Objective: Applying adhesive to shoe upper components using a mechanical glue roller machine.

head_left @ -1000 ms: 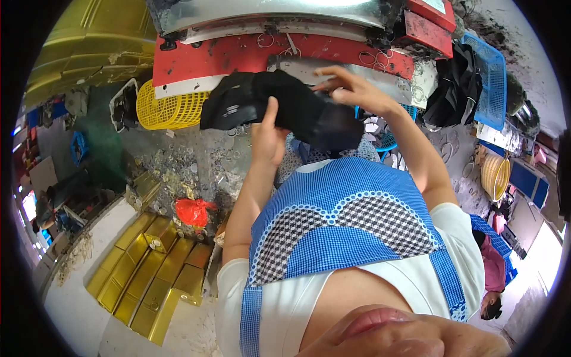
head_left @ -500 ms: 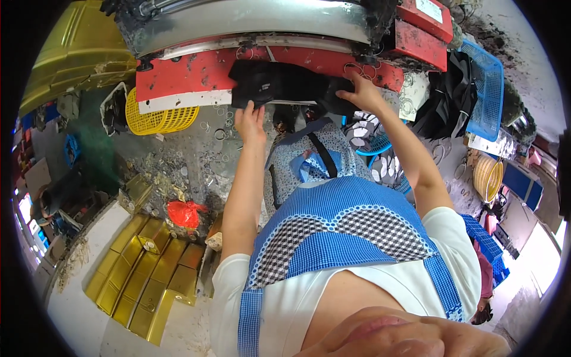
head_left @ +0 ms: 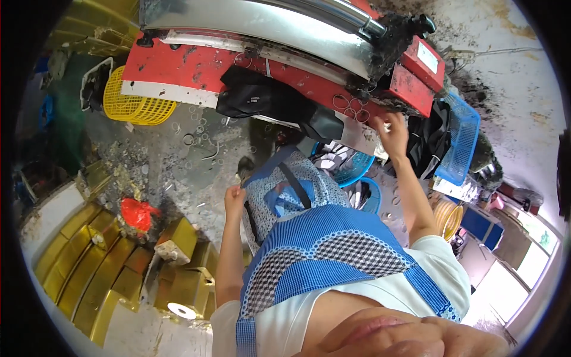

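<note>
A black, flexible piece of sheet material (head_left: 259,98), with a small pale print, lies across the front of the red machine table (head_left: 184,66). Its right end (head_left: 322,123) droops over the edge. Neither hand touches it. My left hand (head_left: 235,195) is below it beside my apron, fingers curled closed; whatever may be inside is hidden. My right hand (head_left: 394,135) is at the table's right end, close to several thin rings (head_left: 352,108). Its fingers are bent, with a gap between thumb and fingers, and I see nothing held there.
A metal roller cover (head_left: 256,27) spans the machine's back. Blue baskets (head_left: 358,171) with dark and pale pieces stand below the table; a blue crate (head_left: 461,140) beside black sheets is at right. At left are a yellow basket (head_left: 140,108), red bag (head_left: 138,214) and golden boxes (head_left: 74,256).
Both hands have let go of the black piece, which stays on the table edge. My left hand has dropped toward my apron; my right has moved right to the table's end. The view has shifted.
</note>
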`<state>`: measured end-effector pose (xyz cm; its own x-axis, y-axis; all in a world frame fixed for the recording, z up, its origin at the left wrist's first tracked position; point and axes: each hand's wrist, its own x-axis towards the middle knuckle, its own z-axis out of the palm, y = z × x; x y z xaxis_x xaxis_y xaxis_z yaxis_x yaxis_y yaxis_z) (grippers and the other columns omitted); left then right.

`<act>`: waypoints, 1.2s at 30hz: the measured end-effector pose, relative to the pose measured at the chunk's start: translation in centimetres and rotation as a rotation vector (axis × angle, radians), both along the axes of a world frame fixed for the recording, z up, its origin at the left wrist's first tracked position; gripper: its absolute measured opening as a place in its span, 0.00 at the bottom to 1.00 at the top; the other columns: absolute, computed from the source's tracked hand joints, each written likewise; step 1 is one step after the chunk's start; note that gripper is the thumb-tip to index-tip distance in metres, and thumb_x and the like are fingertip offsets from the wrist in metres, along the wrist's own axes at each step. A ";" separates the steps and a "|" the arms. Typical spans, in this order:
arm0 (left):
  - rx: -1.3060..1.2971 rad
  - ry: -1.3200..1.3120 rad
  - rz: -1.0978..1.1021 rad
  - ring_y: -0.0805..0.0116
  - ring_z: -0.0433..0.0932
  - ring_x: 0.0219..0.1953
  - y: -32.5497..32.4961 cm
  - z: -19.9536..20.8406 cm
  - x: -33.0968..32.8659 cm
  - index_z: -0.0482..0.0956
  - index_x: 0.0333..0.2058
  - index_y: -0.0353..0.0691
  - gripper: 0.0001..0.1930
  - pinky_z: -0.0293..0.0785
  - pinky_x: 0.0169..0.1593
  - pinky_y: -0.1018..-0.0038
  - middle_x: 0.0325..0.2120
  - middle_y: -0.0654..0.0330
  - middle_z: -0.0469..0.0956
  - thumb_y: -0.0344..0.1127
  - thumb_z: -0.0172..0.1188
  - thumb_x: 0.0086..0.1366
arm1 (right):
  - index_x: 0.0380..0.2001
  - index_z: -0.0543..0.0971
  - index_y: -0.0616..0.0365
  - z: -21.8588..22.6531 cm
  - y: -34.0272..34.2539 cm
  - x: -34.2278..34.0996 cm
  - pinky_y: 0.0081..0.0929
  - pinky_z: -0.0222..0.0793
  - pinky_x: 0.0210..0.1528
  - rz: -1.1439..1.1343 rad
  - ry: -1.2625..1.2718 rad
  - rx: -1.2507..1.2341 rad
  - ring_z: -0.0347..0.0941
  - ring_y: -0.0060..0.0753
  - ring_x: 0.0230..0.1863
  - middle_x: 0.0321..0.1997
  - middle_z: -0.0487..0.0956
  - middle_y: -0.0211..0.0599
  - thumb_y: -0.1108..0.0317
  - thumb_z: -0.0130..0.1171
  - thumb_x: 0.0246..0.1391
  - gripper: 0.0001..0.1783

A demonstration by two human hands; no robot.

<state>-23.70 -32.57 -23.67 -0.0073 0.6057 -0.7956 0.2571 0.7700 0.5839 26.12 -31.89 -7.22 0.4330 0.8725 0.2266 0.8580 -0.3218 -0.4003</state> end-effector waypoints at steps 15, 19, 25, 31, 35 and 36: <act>0.440 0.206 -0.592 0.52 0.64 0.60 -18.7 -11.4 -4.2 0.76 0.40 0.39 0.14 0.45 0.68 0.51 0.49 0.52 0.73 0.38 0.61 0.57 | 0.28 0.74 0.61 20.2 25.2 8.5 0.19 0.62 0.15 -0.457 -0.284 -0.737 0.68 0.21 0.12 0.18 0.76 0.37 0.40 0.52 0.58 0.29; 0.486 0.141 -0.531 0.54 0.68 0.56 -18.4 -10.2 -3.8 0.75 0.34 0.38 0.08 0.46 0.67 0.50 0.42 0.55 0.77 0.32 0.59 0.55 | 0.27 0.75 0.58 20.0 23.2 9.4 0.17 0.64 0.18 -0.202 -0.220 -0.448 0.69 0.19 0.16 0.18 0.73 0.31 0.45 0.55 0.58 0.24; 0.480 0.112 -0.376 0.54 0.70 0.54 -19.5 -10.9 -4.2 0.74 0.29 0.38 0.06 0.46 0.68 0.51 0.36 0.58 0.79 0.27 0.52 0.51 | 0.46 0.73 0.52 19.7 21.4 6.2 0.23 0.74 0.43 0.022 0.053 -0.434 0.74 0.19 0.41 0.48 0.72 0.27 0.49 0.53 0.61 0.20; 0.463 0.095 -0.300 0.55 0.70 0.53 -19.4 -11.3 -2.7 0.74 0.29 0.38 0.06 0.46 0.68 0.51 0.35 0.57 0.79 0.28 0.52 0.51 | 0.23 0.74 0.64 22.3 25.2 8.7 0.26 0.69 0.15 -0.475 -0.473 -0.750 0.69 0.28 0.11 0.13 0.71 0.37 0.39 0.53 0.56 0.33; 0.447 0.141 -0.229 0.55 0.70 0.53 -20.2 -10.6 -2.4 0.74 0.29 0.38 0.05 0.46 0.67 0.51 0.35 0.57 0.78 0.28 0.52 0.51 | 0.36 0.74 0.55 20.3 21.6 5.4 0.19 0.73 0.28 -0.129 -0.073 -0.487 0.70 0.19 0.27 0.29 0.72 0.29 0.49 0.60 0.57 0.19; 0.438 0.141 -0.221 0.55 0.70 0.52 -20.1 -10.5 -2.4 0.74 0.28 0.38 0.05 0.46 0.67 0.51 0.35 0.57 0.78 0.28 0.52 0.51 | 0.35 0.75 0.57 20.2 21.3 5.0 0.22 0.73 0.30 -0.144 -0.050 -0.498 0.70 0.22 0.28 0.31 0.73 0.29 0.46 0.59 0.56 0.22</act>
<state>-26.12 -52.66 -34.19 0.0694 0.8816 -0.4668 0.4855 0.3789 0.7879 31.16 -10.55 13.03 0.5560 0.8120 -0.1776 0.8050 -0.5793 -0.1281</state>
